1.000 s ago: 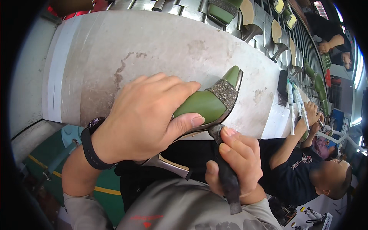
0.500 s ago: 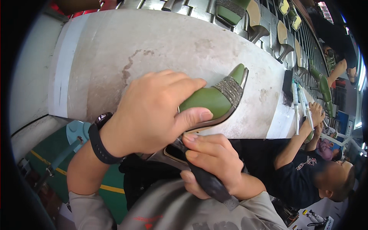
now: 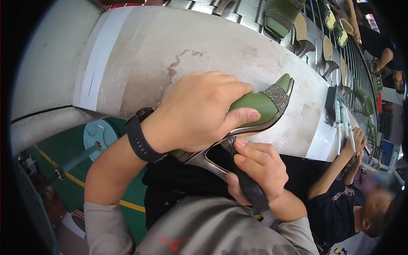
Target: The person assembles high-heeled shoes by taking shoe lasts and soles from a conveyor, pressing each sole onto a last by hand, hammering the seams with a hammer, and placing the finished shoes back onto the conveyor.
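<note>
My left hand is wrapped over a high-heeled strap shoe on a green last, pressing it at the bench's near edge. A glittery strap crosses near the pointed toe, which faces right and away. Below my left hand shows the shoe's bronze-coloured heel part with a dark face. My right hand grips a black-handled tool, its fingertips against the underside of the sole. The tool's working end is hidden by the fingers and shoe, so its kind is unclear.
A pale, stained bench stretches ahead. Beyond it a slatted metal conveyor carries shoe parts and another green last. Syringe-like tubes stand at the right. There a co-worker sits, hands on another shoe.
The view has shifted, so the bench and hands appear farther right. My right hand and tool have moved slightly relative to the shoe, and more of the heel part shows. Both grips hold.
</note>
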Demonstrator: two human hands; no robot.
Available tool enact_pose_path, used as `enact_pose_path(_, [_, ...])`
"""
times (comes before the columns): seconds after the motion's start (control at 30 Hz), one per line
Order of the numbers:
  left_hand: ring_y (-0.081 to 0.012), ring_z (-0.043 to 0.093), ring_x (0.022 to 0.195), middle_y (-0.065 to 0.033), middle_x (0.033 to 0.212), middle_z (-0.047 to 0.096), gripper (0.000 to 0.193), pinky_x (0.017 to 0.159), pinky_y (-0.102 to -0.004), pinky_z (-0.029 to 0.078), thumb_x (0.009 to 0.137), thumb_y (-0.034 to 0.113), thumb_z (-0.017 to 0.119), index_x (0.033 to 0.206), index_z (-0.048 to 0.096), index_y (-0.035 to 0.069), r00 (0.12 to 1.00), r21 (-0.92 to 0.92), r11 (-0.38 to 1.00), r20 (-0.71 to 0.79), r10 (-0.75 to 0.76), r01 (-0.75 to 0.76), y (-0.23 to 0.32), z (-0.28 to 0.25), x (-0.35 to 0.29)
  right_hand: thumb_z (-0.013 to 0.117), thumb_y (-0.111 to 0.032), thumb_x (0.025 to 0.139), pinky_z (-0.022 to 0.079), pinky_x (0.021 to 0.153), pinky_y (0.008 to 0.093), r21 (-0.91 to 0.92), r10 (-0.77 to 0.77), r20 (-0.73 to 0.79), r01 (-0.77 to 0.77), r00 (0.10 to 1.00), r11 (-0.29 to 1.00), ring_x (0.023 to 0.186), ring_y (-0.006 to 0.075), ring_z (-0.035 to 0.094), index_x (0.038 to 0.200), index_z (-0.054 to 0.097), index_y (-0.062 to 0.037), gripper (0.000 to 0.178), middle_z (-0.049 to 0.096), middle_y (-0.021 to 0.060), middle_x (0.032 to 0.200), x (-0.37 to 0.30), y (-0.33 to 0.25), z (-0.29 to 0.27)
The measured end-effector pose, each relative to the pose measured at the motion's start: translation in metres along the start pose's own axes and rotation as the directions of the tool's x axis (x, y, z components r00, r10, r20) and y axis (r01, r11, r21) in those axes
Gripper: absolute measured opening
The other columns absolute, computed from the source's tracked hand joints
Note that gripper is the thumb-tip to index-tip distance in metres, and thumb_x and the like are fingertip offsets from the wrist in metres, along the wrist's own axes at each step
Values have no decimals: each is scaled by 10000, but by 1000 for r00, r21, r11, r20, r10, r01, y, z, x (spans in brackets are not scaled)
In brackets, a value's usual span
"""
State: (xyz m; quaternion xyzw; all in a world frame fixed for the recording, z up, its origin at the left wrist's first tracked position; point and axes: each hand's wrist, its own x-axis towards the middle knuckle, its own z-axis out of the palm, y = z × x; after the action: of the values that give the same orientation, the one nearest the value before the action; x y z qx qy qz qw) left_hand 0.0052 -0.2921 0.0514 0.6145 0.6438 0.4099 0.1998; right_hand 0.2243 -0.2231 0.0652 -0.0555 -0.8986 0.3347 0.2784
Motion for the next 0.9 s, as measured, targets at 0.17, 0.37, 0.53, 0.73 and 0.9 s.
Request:
enact_pose_path(0.17, [-384, 683, 870, -170, 966, 721, 379, 760, -447, 532, 977, 300, 749, 1208, 727, 1, 999, 20, 1000, -33, -11, 12, -2, -1, -4, 821, -51, 807, 636, 820, 422, 134, -27, 24, 23, 999, 991, 945, 382, 758, 1074, 707, 65, 313, 761, 259, 1114, 12, 1, 5])
enact_pose_path(0.37, [-392, 712, 959, -213, 1088, 743, 378, 861, -422, 563, 992, 252, 721, 1247, 714, -27, 999, 0, 999, 5, -53, 53, 5, -1, 1, 860, -24, 733, 631, 851, 389, -17, -101, 4, 101, 995, 995, 948, 343, 765, 1088, 733, 14, 379, 774, 201, 1112, 24, -6, -2])
enact_pose_path(0.53, [-336, 715, 1155, -242, 1268, 729, 463, 1013, -405, 535, 1064, 286, 627, 1348, 653, -78, 953, -67, 968, 208, -223, 241, 14, -9, 11, 843, -59, 827, 610, 856, 358, 288, 96, -51, -77, 994, 954, 929, 265, 750, 1134, 740, -40, 324, 769, 135, 1067, 10, 10, -20])
enact_pose_path(0.73, [-460, 724, 1017, -289, 1107, 727, 888, 897, -486, 570, 777, 417, 914, 1421, 516, -47, 934, 332, 925, 233, -270, 184, 51, 20, 45, 732, -50, 987, 594, 845, 295, 690, 564, -307, -229, 767, 687, 934, 132, 736, 1211, 705, 25, 237, 780, 155, 1142, -11, 30, -61])
enact_pose_path(0.9, [-461, 719, 798, -231, 859, 719, 723, 731, -530, 574, 769, 428, 914, 1180, 509, -8, 943, 385, 899, 167, -289, 208, 42, 30, 49, 736, -40, 978, 559, 786, 254, 683, 531, -157, -297, 833, 667, 877, 78, 698, 1154, 723, 27, 189, 782, 72, 966, 19, 65, -56])
